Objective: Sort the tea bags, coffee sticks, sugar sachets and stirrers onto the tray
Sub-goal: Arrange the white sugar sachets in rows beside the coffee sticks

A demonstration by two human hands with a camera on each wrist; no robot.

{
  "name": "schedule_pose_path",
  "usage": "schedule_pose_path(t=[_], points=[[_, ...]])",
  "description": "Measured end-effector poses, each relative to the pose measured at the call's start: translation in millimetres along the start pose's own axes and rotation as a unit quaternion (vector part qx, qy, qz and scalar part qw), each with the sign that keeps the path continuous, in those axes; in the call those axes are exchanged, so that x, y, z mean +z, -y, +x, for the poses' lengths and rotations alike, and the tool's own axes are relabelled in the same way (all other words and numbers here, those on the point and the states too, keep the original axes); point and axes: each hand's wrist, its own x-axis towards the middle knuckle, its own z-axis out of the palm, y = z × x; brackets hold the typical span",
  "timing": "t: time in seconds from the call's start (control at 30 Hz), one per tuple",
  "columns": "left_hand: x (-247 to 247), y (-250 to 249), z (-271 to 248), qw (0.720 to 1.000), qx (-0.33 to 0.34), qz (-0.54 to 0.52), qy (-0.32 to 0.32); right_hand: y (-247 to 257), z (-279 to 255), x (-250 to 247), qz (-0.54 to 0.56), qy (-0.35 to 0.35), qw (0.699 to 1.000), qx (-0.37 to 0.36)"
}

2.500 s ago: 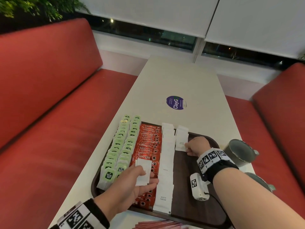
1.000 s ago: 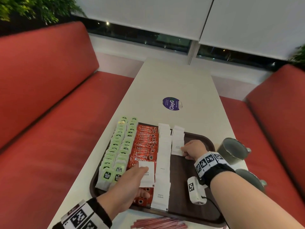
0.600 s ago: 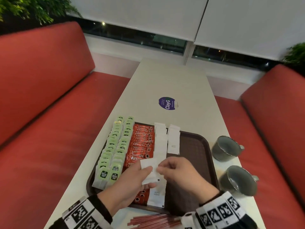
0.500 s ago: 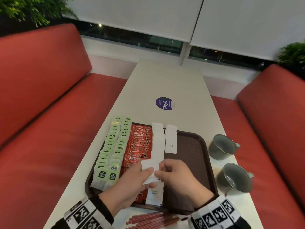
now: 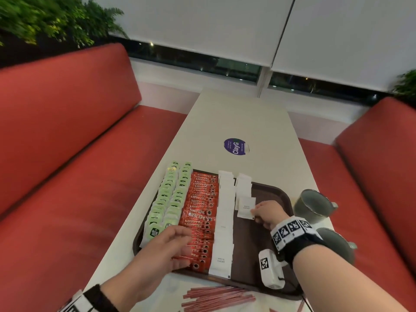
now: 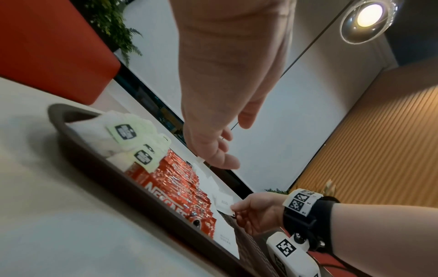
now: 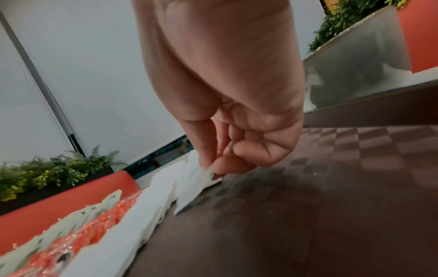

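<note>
Left hand (image 5: pixel 166 248) blurred over coffee sticks (image 5: pixel 200 212)

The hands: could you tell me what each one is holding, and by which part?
The right hand pinches a white sugar sachet by its near right corner. The left hand holds nothing.

- Tray (image 5: pixel 273 192): dark brown, checkered texture.
- Tea bags (image 5: pixel 167 199): pale green, black labels.
- Coffee sticks (image 5: pixel 200 210): red.
- Sugar sachets (image 5: pixel 226 199): white.
- Stirrers (image 5: pixel 216 297): red.
- Sofa (image 5: pixel 67 154): red.
- Cups (image 5: pixel 314 204): grey-green.
</note>
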Motion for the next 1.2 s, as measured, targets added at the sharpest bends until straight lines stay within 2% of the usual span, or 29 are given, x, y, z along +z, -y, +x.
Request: schedule_pose_path(t=[0.2, 0.33, 0.43, 0.5, 0.6, 0.7, 0.77, 0.87, 0.97, 1.03, 1.2], points=[[-20.8, 10.2, -15.6, 0.999, -0.002, -0.017, -0.035, 5.0, 19.9, 9.3, -0.047, 0.002, 0.998, 0.037], [-22.8, 9.2, -24.6, 0.999, 0.009, -0.024, -0.044, 4.9, 10.3, 3.1, -0.117, -0.014, 0.993, -0.031], [-19.9, 5.0, -30.1, 0.999, 0.023, -0.005, -0.037, 5.7, -31.6, -11.1, -0.010, -0.066, 0.991, -0.112], [-15.8, 4.3, -34.0, 0.999, 0.035, 0.013, -0.027, -0.4, -73.1, -22.1, 0.094, -0.074, 0.977, -0.177], [-7.2, 9.2, -39.1, 0.997, 0.047, 0.064, -0.013, -27.2, -138.4, -36.0, 0.127, -0.077, 0.956, -0.254], [3.9, 19.2, -42.9, 0.983, 0.067, 0.169, 0.009, -71.1, -197.2, -40.2, 0.117, -0.070, 0.957, -0.256], [12.7, 28.2, -44.6, 0.956, 0.095, 0.277, 0.032, -103.2, -224.6, -33.8, 0.068, -0.066, 0.968, -0.232], [28.1, 45.3, -48.0, 0.891, 0.134, 0.426, 0.082, -155.7, -241.8, -20.6, -0.007, -0.103, 0.976, -0.192], [43.0, 60.6, -52.0, 0.832, 0.145, 0.521, 0.127, -204.5, -247.0, -8.0, -0.078, -0.154, 0.976, -0.134], [51.9, 67.7, -52.7, 0.793, 0.168, 0.565, 0.153, -226.4, -252.4, 0.1, -0.104, -0.157, 0.976, -0.109], [65.9, 81.6, -32.1, 0.667, 0.230, 0.687, 0.177, -236.9, -265.6, 23.6, -0.141, -0.113, 0.972, -0.148]])
